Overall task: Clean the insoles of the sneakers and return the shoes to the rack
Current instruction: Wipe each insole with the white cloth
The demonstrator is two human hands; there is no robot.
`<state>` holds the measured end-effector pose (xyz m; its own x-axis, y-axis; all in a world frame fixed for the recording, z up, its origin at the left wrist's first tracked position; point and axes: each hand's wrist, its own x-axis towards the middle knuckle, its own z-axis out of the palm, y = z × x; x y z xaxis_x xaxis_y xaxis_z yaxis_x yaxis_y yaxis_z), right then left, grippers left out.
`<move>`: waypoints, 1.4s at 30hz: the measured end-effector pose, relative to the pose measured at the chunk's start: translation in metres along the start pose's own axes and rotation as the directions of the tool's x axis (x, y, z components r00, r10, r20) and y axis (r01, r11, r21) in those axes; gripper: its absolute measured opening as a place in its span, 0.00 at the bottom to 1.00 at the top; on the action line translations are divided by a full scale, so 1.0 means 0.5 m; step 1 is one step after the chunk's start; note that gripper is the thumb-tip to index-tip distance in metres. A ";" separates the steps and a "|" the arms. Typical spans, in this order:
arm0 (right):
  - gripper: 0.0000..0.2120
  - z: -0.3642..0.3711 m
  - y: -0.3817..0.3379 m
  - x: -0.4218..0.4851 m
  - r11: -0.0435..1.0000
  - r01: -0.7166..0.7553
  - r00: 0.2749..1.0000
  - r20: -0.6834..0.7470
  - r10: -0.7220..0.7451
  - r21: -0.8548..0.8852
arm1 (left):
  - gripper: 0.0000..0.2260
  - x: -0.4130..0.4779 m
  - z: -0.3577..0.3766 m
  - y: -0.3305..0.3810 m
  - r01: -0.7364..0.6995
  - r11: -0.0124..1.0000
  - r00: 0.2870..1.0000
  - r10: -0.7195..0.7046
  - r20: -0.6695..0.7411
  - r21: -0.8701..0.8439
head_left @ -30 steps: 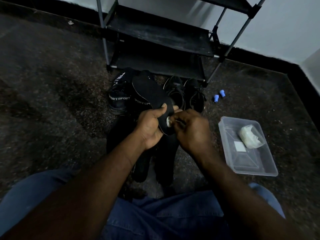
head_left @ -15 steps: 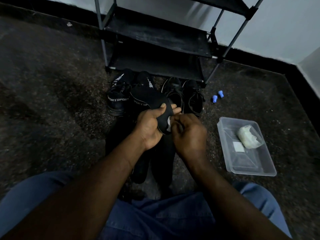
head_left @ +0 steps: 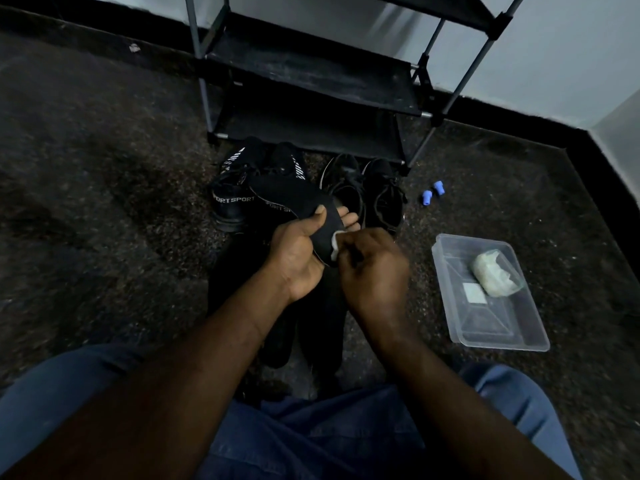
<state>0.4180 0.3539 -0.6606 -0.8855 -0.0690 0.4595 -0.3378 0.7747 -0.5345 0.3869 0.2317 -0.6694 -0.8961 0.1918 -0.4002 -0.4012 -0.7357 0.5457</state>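
Left hand [head_left: 300, 252] grips the black insole [head_left: 294, 199] at its near end, thumb on top and fingers showing beyond the far edge. Right hand [head_left: 375, 268] is closed up against it, pinching a small white wipe [head_left: 336, 242] onto the insole's near edge. Hands together, both clamped. Change over the last second: the insole's far end has dropped and swung left, from pointing up toward the shoe rack [head_left: 311, 81] to lying flatter over the "SPORT" sneakers [head_left: 232, 202]. The wipe has barely shifted from the same end. Reads as re-angling the piece mid-wipe, not finishing it; cleaning of this insole looks ongoing. Second black pair [head_left: 367, 192] stands beside the first, both on the floor [head_left: 104, 202] just in front of the rack, none returned yet. Dark long shapes under the hands may be other insoles; too dim to tell. Clear plastic tub [head_left: 485, 327] sits to the right.
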 end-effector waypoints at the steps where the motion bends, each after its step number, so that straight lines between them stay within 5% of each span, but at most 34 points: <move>1: 0.07 0.004 -0.007 -0.016 0.999 0.032 0.999 0.031 -0.032 0.002 | 0.18 0.001 -0.003 0.001 -0.001 1.000 1.000 0.001 -0.009 -0.016; 4: 0.09 0.009 -0.006 -0.031 0.996 0.085 0.995 0.056 -0.085 0.013 | 0.17 0.000 -0.002 -0.002 0.006 1.000 1.000 -0.006 -0.008 -0.028; 9: 0.08 0.012 -0.011 -0.001 0.998 -0.066 0.996 -0.062 0.068 0.023 | 0.18 -0.006 0.003 0.006 0.000 0.999 1.000 0.000 0.008 -0.041; 13: 0.07 0.022 -0.035 -0.024 0.992 0.126 0.990 0.058 -0.127 0.019 | 0.20 -0.008 0.001 0.014 0.020 0.999 1.000 -0.020 -0.005 -0.044; 18: 0.07 0.020 -0.008 0.021 0.998 -0.067 0.996 -0.065 0.068 0.010 | 0.18 -0.014 0.007 0.011 -0.016 0.999 1.000 0.015 -0.021 -0.034; 22: 0.06 0.029 -0.023 -0.003 0.991 0.130 0.989 0.075 -0.129 -0.009 | 0.19 -0.008 -0.002 0.018 0.004 0.999 1.000 -0.004 -0.014 -0.039; 27: 0.08 0.025 -0.018 0.013 0.996 -0.086 0.994 -0.072 0.085 -0.007 | 0.19 -0.007 0.006 0.009 -0.018 1.000 0.999 0.017 -0.035 -0.015; 31: 0.07 0.033 -0.042 -0.002 0.993 0.121 0.991 0.062 -0.121 0.007 | 0.19 -0.016 0.003 0.017 0.002 1.000 1.000 -0.001 -0.029 0.021; 35: 0.06 0.018 -0.017 0.043 0.993 -0.119 0.989 -0.095 0.117 -0.019 | 0.18 -0.017 0.008 0.009 -0.006 0.999 0.998 0.009 -0.060 0.046; 39: 0.08 0.030 -0.038 0.007 0.989 0.139 0.988 0.078 -0.135 -0.053 | 0.19 -0.012 -0.002 0.013 -0.015 0.998 0.998 0.019 -0.065 0.063; 42: 0.08 0.019 -0.007 0.022 1.000 -0.004 1.000 -0.015 0.004 -0.023 | 0.15 -0.012 0.007 0.008 -0.043 0.996 0.996 0.050 -0.078 0.082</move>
<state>0.4064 0.3442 -0.6604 -0.8819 -0.0566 0.4681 -0.3268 0.7890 -0.5203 0.3900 0.2298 -0.6623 -0.8974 0.1038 -0.4287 -0.3763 -0.6874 0.6212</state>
